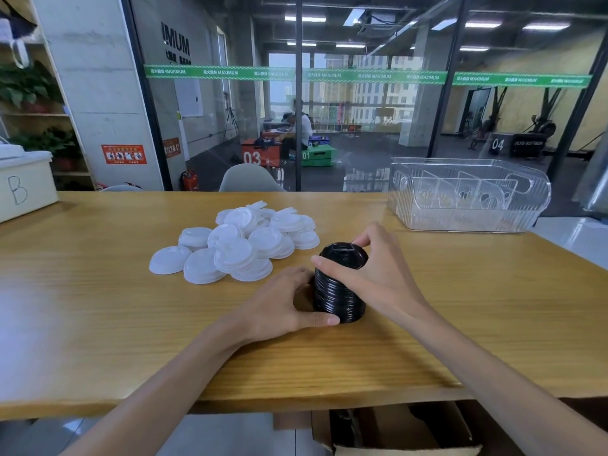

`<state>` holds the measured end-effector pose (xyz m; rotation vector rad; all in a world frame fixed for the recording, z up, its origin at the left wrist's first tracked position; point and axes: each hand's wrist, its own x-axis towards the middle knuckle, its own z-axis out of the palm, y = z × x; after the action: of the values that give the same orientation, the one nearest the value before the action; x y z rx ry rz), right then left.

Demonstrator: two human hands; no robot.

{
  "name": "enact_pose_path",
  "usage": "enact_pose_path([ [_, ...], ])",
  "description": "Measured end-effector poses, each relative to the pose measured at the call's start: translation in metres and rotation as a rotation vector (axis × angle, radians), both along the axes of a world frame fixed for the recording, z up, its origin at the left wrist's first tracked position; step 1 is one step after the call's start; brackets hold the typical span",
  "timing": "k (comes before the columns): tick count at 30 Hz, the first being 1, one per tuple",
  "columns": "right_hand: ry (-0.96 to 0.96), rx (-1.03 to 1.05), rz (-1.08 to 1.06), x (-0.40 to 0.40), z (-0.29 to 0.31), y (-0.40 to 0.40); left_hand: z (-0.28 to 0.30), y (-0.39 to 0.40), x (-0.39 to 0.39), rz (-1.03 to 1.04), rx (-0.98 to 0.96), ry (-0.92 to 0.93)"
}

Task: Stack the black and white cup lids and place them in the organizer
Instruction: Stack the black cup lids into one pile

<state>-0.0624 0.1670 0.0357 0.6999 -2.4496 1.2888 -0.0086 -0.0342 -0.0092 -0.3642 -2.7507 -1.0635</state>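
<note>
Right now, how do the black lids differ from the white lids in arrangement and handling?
The black lids form one upright stack; the white lids lie in a loose, overlapping pile. The left hand grips the black stack's base and the right hand its top; neither hand touches the white lids. The black stack stands nearer the person, the white pile farther back and left. Both sit on the wooden table, outside the clear organizer.
</note>
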Motion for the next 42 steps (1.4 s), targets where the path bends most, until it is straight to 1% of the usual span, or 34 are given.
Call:
enact_pose_path([
  [4,0.006,0.014,-0.003,0.000,0.001,-0.001,-0.002,-0.002,-0.002,0.000,0.005,-0.003],
  [7,-0.015,0.037,0.003,-0.003,0.001,-0.001,-0.005,-0.004,-0.005,-0.001,-0.030,0.017],
  [12,-0.099,0.041,0.038,-0.008,-0.003,-0.003,-0.008,-0.005,-0.008,-0.025,-0.044,0.028],
  [16,-0.130,0.084,0.082,-0.014,0.000,-0.003,-0.007,-0.005,-0.008,-0.028,-0.036,0.026],
  [22,-0.184,-0.070,0.126,-0.001,-0.009,-0.003,-0.003,-0.002,-0.004,-0.024,-0.006,0.015],
  [28,-0.182,-0.050,0.152,0.004,-0.007,0.007,0.000,0.000,0.000,-0.006,0.024,0.015],
  [33,-0.220,-0.108,0.199,0.009,-0.013,0.020,0.000,0.000,0.000,0.024,0.014,0.005],
  [39,-0.181,-0.132,0.216,0.003,-0.017,0.028,0.000,0.001,0.001,0.024,0.045,-0.001],
  [42,-0.165,-0.102,0.216,0.000,-0.020,0.032,0.000,0.002,0.000,0.027,0.043,0.008],
])
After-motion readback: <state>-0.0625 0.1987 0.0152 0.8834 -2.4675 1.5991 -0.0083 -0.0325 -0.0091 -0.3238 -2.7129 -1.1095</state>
